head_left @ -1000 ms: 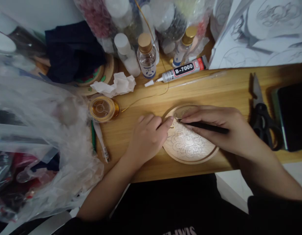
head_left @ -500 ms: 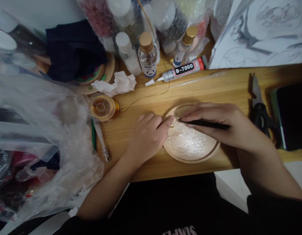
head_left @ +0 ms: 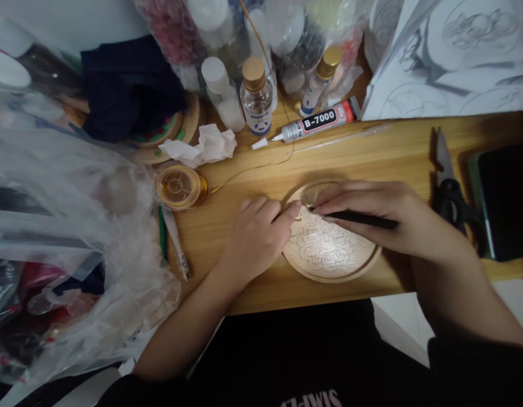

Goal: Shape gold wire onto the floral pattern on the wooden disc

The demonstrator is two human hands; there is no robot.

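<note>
A round wooden plate (head_left: pixel 346 265) with a flower pattern drawn on it lies on the table before me. My left hand (head_left: pixel 261 232) rests at its left rim, fingers curled and thumb stretched onto the plate. A short bit of gold wire (head_left: pixel 298 217) shows just under the thumb tip; the fingers hide part of it. From the right, my right hand (head_left: pixel 380 212) grips slim black tweezers (head_left: pixel 358 218) like a pen, their tip close to my left thumb. The plate's upper part is partly covered by the right hand.
Left of the plate sits a spool of gold wire (head_left: pixel 181 186), its strand running up and back. A glue tube (head_left: pixel 318 121), bottles (head_left: pixel 256 96) and crumpled tissue (head_left: pixel 202 146) lie behind. Scissors (head_left: pixel 450 192) and a phone (head_left: pixel 505 200) are at right, plastic bags (head_left: pixel 130 254) at left.
Almost nothing differs. The tweezers' tip and my right fingers have shifted very slightly near the left thumb; the plate stays in place.
</note>
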